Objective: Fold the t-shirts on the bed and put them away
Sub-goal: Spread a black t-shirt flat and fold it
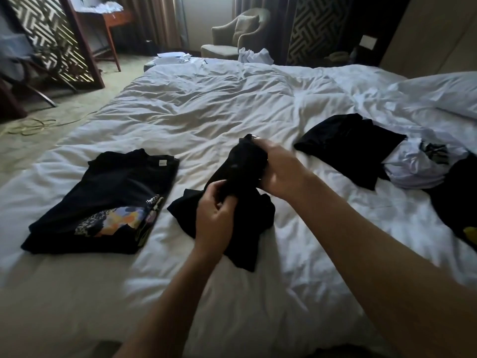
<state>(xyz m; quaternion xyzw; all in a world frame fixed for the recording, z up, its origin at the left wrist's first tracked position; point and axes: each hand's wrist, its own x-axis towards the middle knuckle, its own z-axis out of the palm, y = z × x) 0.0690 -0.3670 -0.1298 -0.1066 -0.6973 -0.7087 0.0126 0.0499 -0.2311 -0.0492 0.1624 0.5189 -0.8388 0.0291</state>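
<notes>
Right, black t-shirt [241, 177] bunched mid-bed, partly lifted off the white duvet [206, 107]; left hand [215, 218] pinches its near fold, right hand [280, 171] grips the upper end; folded black shirt with colourful print [108, 200] lies flat to the left; 1 loose pile of dark and white clothes [382, 153] sits right.

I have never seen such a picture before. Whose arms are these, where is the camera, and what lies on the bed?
There is no machine: a person wears one camera on the head, looking down at their own arms. Both hands, left hand and right hand, grip a crumpled black t-shirt above the white bed. To the left lies a folded black t-shirt with a colourful print. To the right lies a heap of dark and white clothes, not yet folded.
</notes>
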